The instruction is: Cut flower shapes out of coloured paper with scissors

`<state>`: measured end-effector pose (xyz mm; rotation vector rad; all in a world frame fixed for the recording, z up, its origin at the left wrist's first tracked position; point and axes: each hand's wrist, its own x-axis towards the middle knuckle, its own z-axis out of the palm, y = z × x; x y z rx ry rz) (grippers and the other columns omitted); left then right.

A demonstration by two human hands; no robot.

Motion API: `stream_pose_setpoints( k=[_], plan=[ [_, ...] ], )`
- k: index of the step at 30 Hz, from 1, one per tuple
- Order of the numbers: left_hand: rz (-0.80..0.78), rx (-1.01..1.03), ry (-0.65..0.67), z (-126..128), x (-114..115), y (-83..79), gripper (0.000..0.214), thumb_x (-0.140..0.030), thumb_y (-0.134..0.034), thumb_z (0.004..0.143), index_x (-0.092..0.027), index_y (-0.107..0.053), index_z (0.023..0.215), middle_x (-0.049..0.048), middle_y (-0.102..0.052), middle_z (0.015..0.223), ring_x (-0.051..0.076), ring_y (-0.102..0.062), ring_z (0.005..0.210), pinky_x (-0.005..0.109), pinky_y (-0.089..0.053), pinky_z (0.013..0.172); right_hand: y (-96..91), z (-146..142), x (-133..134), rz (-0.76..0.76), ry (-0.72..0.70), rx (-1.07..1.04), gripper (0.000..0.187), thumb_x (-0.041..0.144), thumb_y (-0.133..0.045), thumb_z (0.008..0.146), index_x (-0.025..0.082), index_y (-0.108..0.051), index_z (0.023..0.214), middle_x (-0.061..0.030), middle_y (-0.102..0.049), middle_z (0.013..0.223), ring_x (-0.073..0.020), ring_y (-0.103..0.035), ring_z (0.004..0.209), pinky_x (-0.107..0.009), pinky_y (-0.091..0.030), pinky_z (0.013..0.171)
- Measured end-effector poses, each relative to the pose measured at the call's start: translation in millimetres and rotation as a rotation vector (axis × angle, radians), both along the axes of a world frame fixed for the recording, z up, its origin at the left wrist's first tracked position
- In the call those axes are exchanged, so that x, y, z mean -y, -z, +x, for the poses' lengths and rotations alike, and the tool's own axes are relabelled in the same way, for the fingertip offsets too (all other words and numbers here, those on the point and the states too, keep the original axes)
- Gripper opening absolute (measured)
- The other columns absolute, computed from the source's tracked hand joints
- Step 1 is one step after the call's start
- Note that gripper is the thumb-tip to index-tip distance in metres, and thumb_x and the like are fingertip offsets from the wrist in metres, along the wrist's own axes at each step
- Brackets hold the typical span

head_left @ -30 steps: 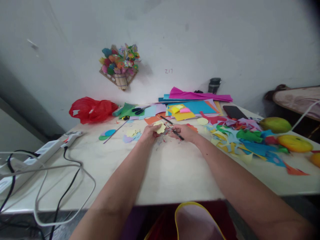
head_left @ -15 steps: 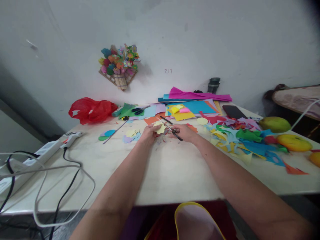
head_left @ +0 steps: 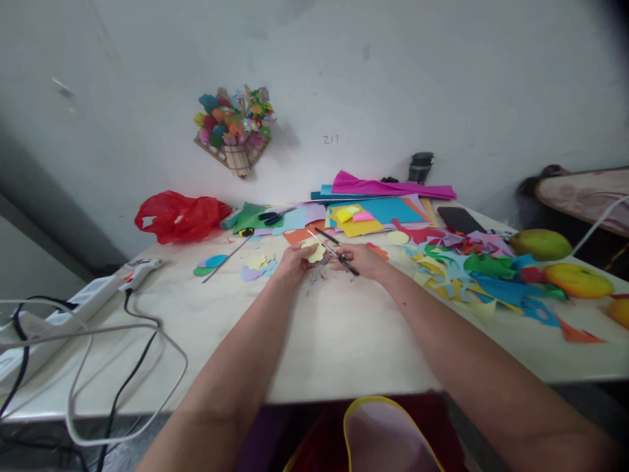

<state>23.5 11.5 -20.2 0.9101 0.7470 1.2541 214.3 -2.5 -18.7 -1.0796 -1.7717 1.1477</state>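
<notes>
Between the fingers of my left hand (head_left: 293,262) is a pale yellow paper flower (head_left: 314,250) with a scalloped edge. My right hand (head_left: 362,259) grips a pair of scissors (head_left: 348,263) by its dark handles. The scissor blades are spread apart and point up and to the left, beside the flower; whether they touch it I cannot tell. Small paper snippets (head_left: 318,275) lie on the table below my hands. To the left rest several cut paper flowers, pale yellow and blue (head_left: 260,267), and green and blue paper circles (head_left: 215,261).
Coloured paper sheets (head_left: 393,213) are stacked at the back, with a second pair of scissors (head_left: 275,216) to their left. Paper scraps (head_left: 466,278), a phone (head_left: 460,220) and mangoes (head_left: 577,280) lie at right. A red plastic bag (head_left: 179,217) and a power strip (head_left: 83,305) are at left.
Very little differs. Both hands stay in place with the paper flower and the scissors, apart from a slight shift of the scissors.
</notes>
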Motion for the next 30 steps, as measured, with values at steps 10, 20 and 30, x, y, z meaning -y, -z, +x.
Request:
stream_pose_setpoints(
  k=[10,20,30],
  plan=[
    [-0.003,-0.027,-0.044,-1.9,0.6,-1.4,0.022,-0.014,-0.083,0.057,-0.008,-0.070,0.074,0.0104,-0.073,0.076,0.017,-0.067,0.063,0.030,-0.058,0.066,-12.6,-0.9,8.5,-0.175,0.044,-0.142,0.026,0.038,-0.075,0.064,0.017,-0.061,0.070,0.0046,-0.051,0.051,-0.0074,-0.042,0.042,-0.021,-0.033,0.039],
    [0.017,-0.084,0.040,-6.6,1.9,-2.6,0.022,-0.017,-0.085,0.054,-0.010,-0.071,0.069,0.0098,-0.072,0.071,0.018,-0.066,0.062,0.032,-0.056,0.067,-11.7,6.6,10.7,-0.126,-0.053,0.004,0.031,0.038,-0.081,0.063,0.018,-0.059,0.071,0.0054,-0.049,0.052,-0.0064,-0.043,0.043,-0.019,-0.039,0.040],
    [0.033,-0.124,0.081,-8.0,3.9,-2.2,0.019,-0.014,-0.082,0.052,-0.007,-0.074,0.068,0.0113,-0.072,0.071,0.016,-0.065,0.060,0.028,-0.052,0.067,-10.4,10.0,9.8,-0.124,-0.120,0.041,0.031,0.038,-0.078,0.068,0.015,-0.059,0.076,0.0053,-0.053,0.053,-0.0056,-0.045,0.041,-0.019,-0.038,0.040]
  ],
)
